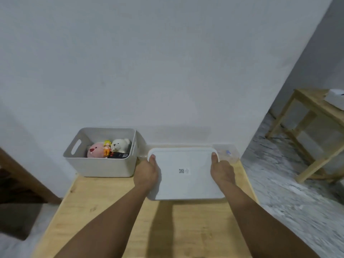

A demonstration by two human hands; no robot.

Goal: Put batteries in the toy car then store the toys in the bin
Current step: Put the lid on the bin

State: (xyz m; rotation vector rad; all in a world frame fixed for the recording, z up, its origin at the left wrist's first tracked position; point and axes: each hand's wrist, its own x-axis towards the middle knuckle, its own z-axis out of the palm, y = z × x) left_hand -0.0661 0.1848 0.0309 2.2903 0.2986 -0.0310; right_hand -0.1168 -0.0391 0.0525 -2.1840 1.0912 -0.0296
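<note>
Both hands held the white lid (186, 174) by its short edges: left hand (147, 174) clasping the edge nearer the bin (104, 164), right hand (222, 172) the far edge, thumbs on top. Lid sat just right of the bin, long axis running L-R, roughly matching the bin's. Toys (109, 148) already lay inside the bin. Judging by that, next move prob. a short leftward carry w/ no turn needed; left hand led.

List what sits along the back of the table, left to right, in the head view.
Grey bin holding the toys → left hand → white lid gripped at both sides → right hand → clear box at the right corner.
</note>
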